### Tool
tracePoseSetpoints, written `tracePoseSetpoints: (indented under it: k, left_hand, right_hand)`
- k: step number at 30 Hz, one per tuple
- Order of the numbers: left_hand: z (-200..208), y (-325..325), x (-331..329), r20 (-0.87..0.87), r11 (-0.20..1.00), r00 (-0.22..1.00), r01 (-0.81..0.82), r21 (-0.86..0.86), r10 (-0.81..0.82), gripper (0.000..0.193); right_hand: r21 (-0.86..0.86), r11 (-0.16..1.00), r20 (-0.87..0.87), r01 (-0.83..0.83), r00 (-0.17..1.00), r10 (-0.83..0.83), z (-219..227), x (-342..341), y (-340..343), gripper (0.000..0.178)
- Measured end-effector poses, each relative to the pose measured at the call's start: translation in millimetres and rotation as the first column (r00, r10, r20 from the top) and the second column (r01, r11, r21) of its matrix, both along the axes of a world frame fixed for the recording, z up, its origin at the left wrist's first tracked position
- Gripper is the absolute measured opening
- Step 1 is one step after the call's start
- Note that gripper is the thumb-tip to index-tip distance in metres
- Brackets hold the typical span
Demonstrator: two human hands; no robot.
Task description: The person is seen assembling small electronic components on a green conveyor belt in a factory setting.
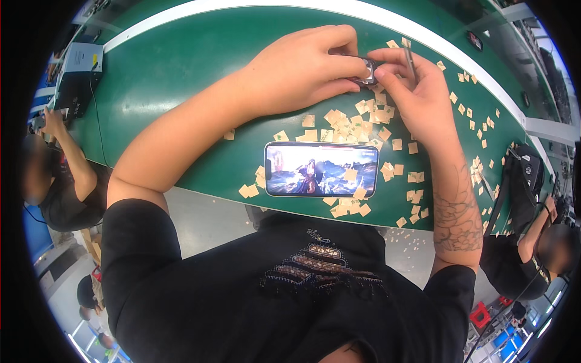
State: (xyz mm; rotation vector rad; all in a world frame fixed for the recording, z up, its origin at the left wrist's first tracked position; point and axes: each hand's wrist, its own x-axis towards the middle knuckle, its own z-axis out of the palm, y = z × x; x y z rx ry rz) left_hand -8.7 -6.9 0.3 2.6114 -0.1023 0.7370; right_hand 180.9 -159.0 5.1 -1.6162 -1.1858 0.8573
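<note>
My left hand point(315, 69) reaches in over the green table, its fingers closed around a small dark device point(367, 71) with a shiny, pale face. My right hand point(420, 91) meets it from the other side, thumb and forefinger touching the device's right edge. Between the right hand's fingers sticks up a thin grey metal tool point(410, 64); its kind is not clear. Much of the device is hidden by my fingers. Below the hands lie many small beige paper squares point(348, 127), loosely heaped.
A phone point(321, 169) with a lit screen lies near the table's point(163, 78) front edge, a few squares on it. A grey-black box point(82, 66) with a cable stands at far left. A black bag point(526, 169) lies at right. Other people sit on both sides.
</note>
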Motion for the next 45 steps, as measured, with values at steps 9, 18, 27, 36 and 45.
tracePoseSetpoints:
  k: [9,18,27,36,45]
  left_hand:
    - [2.0,-4.1,3.3,-0.054,1.0,0.999,-0.004,-0.026,0.003,0.03]
    - [-5.1,2.4,4.9,0.001,0.995,1.0,0.001,-0.095,-0.001,0.028]
    - [0.5,0.6,7.7,-0.05,0.721,0.998,-0.051,-0.691,0.023,0.034]
    - [0.5,3.2,8.8,-0.173,0.664,0.982,-0.082,-0.743,-0.071,0.013]
    - [-1.2,1.4,9.2,-0.188,0.717,0.98,-0.088,-0.691,-0.061,0.012]
  right_hand:
    - [-0.023,0.999,-0.161,0.042,0.986,-0.045,1.8,-6.0,-0.3,0.026]
    - [-0.021,1.0,-0.223,0.009,0.975,-0.013,2.5,-2.2,1.6,0.029]
    - [0.114,0.981,-0.246,0.16,0.961,-0.128,3.0,-8.9,1.2,0.03]
    - [0.188,0.968,-0.23,0.168,0.966,-0.123,-1.1,-22.1,4.4,0.024]
    - [0.179,0.971,-0.13,0.16,0.982,-0.138,-5.7,-14.3,5.5,0.025]
